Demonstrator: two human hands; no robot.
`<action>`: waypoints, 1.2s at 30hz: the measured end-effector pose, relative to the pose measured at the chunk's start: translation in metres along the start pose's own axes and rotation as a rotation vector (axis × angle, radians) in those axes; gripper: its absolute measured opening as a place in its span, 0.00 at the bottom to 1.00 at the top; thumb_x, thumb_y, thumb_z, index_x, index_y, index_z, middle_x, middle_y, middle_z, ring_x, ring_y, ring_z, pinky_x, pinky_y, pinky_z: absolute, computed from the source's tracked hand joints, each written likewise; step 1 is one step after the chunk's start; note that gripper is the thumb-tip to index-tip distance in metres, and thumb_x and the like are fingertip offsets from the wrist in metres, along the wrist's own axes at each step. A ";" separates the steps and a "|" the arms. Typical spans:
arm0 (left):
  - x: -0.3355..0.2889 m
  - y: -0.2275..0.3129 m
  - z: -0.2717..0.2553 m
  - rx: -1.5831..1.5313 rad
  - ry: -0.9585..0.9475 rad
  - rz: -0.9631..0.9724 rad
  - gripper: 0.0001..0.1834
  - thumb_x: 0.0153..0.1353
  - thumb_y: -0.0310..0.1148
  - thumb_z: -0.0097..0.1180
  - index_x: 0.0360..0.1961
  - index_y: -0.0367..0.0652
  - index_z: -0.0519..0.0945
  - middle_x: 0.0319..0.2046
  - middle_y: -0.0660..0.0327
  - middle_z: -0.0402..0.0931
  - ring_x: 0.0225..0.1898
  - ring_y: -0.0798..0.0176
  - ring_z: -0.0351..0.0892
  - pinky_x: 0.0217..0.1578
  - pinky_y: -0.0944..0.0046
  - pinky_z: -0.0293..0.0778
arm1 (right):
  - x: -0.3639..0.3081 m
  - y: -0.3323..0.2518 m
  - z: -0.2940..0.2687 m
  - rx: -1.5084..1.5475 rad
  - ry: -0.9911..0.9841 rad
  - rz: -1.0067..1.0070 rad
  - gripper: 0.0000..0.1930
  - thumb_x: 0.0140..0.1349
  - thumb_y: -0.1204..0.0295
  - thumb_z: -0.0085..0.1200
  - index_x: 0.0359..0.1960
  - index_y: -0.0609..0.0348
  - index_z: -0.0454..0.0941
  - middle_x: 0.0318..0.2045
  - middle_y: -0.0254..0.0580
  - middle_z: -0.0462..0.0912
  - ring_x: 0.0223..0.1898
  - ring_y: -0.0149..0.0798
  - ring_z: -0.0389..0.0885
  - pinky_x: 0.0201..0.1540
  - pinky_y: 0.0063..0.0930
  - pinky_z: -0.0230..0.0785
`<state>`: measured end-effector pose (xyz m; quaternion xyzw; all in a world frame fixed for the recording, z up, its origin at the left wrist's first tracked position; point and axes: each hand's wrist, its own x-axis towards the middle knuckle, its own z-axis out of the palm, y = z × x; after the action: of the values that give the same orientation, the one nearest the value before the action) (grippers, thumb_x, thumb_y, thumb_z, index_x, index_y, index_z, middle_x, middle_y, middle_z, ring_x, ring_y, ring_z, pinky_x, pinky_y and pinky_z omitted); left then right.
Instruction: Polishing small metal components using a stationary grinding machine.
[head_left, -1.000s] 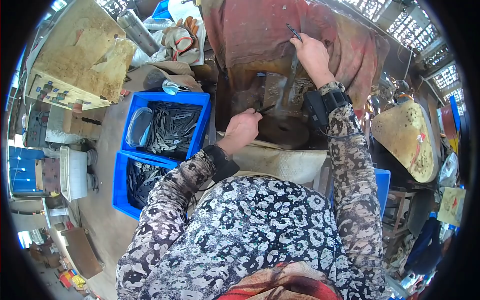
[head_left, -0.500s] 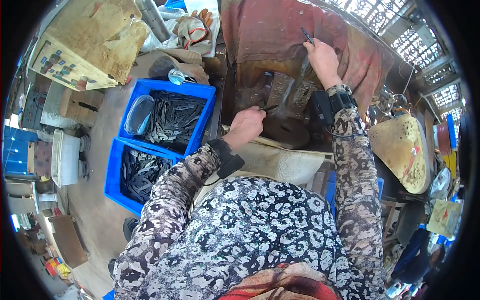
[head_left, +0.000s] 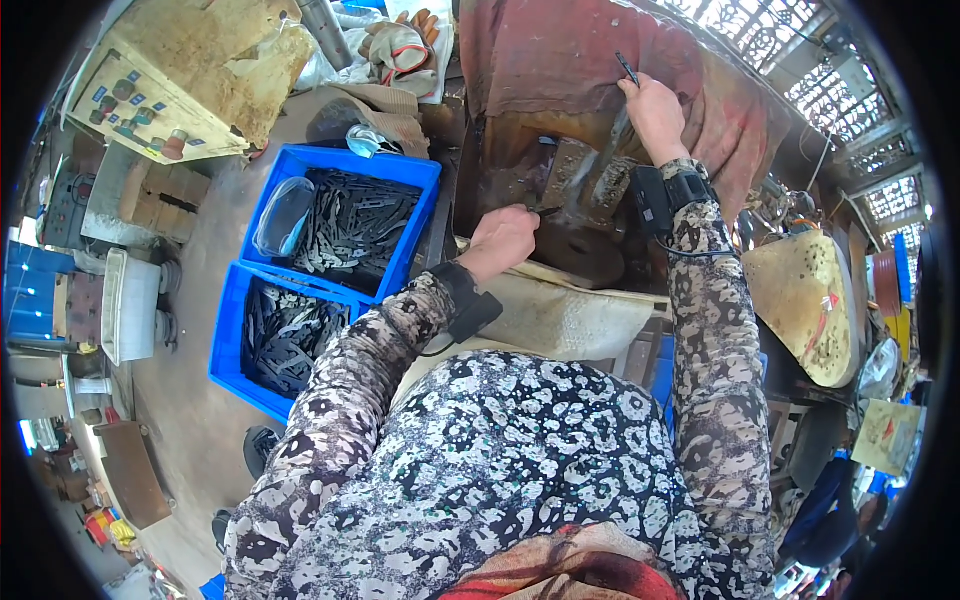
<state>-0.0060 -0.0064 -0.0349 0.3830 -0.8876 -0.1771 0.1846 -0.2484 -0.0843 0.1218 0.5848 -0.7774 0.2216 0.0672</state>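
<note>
Now less dark strip (head_left: 547, 211) shows beyond left hand (head_left: 503, 241).

On our left, a near bin (head_left: 231, 337) and a far bin (head_left: 320, 157) adjoin, both holding strips (head_left: 350, 228), the far one also a container (head_left: 284, 218). To their right, we have a disc (head_left: 578, 256) in a trough (head_left: 492, 170), a cloth (head_left: 550, 62) at its far side.

2 smooth plastic bins (head_left: 415, 175), dull metal strips (head_left: 360, 222), rumpled matt red cloth (head_left: 550, 60).
</note>
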 end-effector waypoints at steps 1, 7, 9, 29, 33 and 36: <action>0.000 0.002 -0.001 0.000 0.000 -0.004 0.07 0.49 0.27 0.50 0.27 0.43 0.81 0.32 0.53 0.78 0.39 0.51 0.79 0.41 0.57 0.76 | 0.000 0.000 -0.001 -0.011 -0.002 0.007 0.17 0.64 0.55 0.48 0.41 0.54 0.80 0.37 0.52 0.83 0.43 0.56 0.80 0.45 0.50 0.71; -0.001 0.003 -0.002 0.000 0.036 0.023 0.06 0.50 0.28 0.51 0.26 0.45 0.81 0.29 0.54 0.78 0.39 0.53 0.79 0.39 0.56 0.76 | 0.002 0.004 0.000 -0.030 -0.004 0.013 0.17 0.64 0.55 0.48 0.42 0.54 0.80 0.38 0.51 0.83 0.45 0.55 0.80 0.45 0.49 0.71; -0.001 0.003 -0.004 0.003 0.048 0.025 0.06 0.50 0.28 0.51 0.26 0.46 0.81 0.29 0.55 0.78 0.38 0.53 0.79 0.39 0.55 0.76 | 0.002 0.002 0.001 -0.028 -0.003 0.019 0.17 0.64 0.55 0.48 0.43 0.53 0.80 0.39 0.51 0.83 0.45 0.55 0.80 0.46 0.49 0.71; 0.002 -0.001 0.008 -0.078 0.025 0.003 0.13 0.52 0.24 0.49 0.35 0.45 0.84 0.35 0.53 0.80 0.42 0.50 0.79 0.43 0.55 0.74 | 0.002 0.012 0.005 0.058 0.068 -0.027 0.19 0.65 0.54 0.46 0.40 0.55 0.80 0.38 0.54 0.82 0.44 0.57 0.79 0.46 0.51 0.69; 0.012 -0.005 0.006 -0.322 0.381 0.112 0.11 0.50 0.18 0.52 0.32 0.42 0.83 0.28 0.53 0.79 0.32 0.50 0.80 0.34 0.57 0.76 | -0.010 0.032 -0.004 0.098 0.125 -0.103 0.22 0.64 0.51 0.50 0.38 0.61 0.79 0.32 0.59 0.80 0.39 0.61 0.78 0.41 0.48 0.69; 0.016 -0.026 0.006 -0.487 0.433 0.040 0.19 0.47 0.12 0.48 0.38 0.39 0.83 0.28 0.54 0.78 0.24 0.60 0.79 0.29 0.63 0.75 | -0.054 0.026 -0.020 0.324 0.146 -0.167 0.21 0.63 0.54 0.52 0.38 0.64 0.78 0.26 0.53 0.78 0.31 0.51 0.79 0.36 0.40 0.68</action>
<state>-0.0031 -0.0341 -0.0484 0.3390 -0.7666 -0.2948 0.4588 -0.2591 -0.0227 0.1136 0.6330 -0.6734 0.3792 0.0465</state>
